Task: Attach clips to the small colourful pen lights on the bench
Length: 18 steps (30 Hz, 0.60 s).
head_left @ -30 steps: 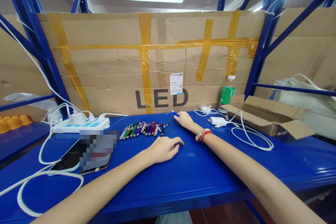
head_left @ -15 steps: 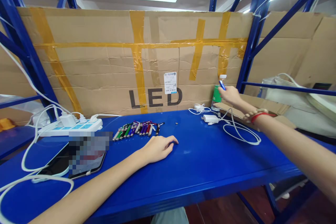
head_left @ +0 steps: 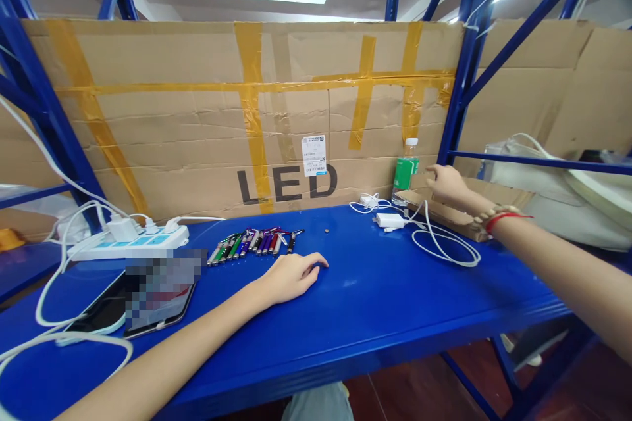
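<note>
My left hand (head_left: 291, 274) rests palm down on the blue shelf table (head_left: 375, 302), fingers loosely stretched, holding nothing. Just behind it lies a row of several small coloured pen lights (head_left: 254, 242). My right hand (head_left: 444, 183), with a bead bracelet and red string at the wrist, reaches out over the flap of an open cardboard box (head_left: 447, 216) at the right. Its fingers are loosely bent and I see nothing in them. A tiny round part (head_left: 326, 231) lies alone on the table.
A white charger (head_left: 388, 220) with a coiled cable (head_left: 444, 247) and a green bottle (head_left: 405, 173) sit by the box. A power strip (head_left: 131, 241), cables and a dark tablet (head_left: 108, 309) lie left. A taped cardboard sheet marked LED (head_left: 286, 184) forms the back wall.
My right hand picked up a small blue pen light beside the row and carried it right to the box; the light no longer shows. The left hand stayed still.
</note>
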{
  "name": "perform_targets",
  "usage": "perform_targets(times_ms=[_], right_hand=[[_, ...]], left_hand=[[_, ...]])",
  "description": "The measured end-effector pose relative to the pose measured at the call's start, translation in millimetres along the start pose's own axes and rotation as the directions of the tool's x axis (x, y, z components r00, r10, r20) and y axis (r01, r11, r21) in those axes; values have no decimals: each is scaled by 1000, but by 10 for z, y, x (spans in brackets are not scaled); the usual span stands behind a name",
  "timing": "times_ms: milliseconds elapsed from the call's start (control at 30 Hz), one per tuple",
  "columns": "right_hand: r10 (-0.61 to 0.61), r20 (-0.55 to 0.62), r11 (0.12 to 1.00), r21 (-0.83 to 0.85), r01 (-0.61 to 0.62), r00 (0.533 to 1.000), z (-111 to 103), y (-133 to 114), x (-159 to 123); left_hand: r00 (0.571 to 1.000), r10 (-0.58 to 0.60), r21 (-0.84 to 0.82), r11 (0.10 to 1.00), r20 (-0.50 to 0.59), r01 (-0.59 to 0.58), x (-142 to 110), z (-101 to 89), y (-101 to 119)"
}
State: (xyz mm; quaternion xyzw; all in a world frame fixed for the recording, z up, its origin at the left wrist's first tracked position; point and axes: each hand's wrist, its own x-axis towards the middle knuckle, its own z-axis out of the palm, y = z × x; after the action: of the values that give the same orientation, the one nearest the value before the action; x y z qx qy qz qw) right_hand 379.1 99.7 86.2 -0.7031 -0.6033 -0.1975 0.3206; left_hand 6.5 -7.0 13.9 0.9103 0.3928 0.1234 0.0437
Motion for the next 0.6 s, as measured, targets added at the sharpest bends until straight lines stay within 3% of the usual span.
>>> perform_targets(times_ms=[100, 167, 200, 300, 333, 467, 600], right_hand=[[-124, 31, 990, 76, 121, 992, 44, -435, 18], [-306, 160, 940, 206, 272, 939, 80, -768, -61], [-425, 234, 887, 297, 352, 874, 112, -927, -129], [-713, 350, 695, 461, 551, 607, 287, -1311, -400], [-729, 355, 680, 467, 565, 585, 368, -1399, -495], [-756, 345, 653, 466, 598, 557, 679, -1573, -783], [-728, 309, 679, 442, 585, 612, 784, -1591, -873]], left_hand=[[1000, 5, -5, 1000, -4, -5, 1, -1, 0], [1000, 12, -4, 1000, -10, -12, 3, 1, -2], [1000, 16, -1, 1000, -13, -16, 5, 3, -4], [1000, 21, 15, 1000, -18, -21, 10, 11, -9], [1000, 19, 20, 1000, -19, -19, 10, 12, -10], [1000, 18, 23, 1000, -16, -18, 5, 7, -4], [999, 28, 17, 999, -21, -27, 1, 2, -4]])
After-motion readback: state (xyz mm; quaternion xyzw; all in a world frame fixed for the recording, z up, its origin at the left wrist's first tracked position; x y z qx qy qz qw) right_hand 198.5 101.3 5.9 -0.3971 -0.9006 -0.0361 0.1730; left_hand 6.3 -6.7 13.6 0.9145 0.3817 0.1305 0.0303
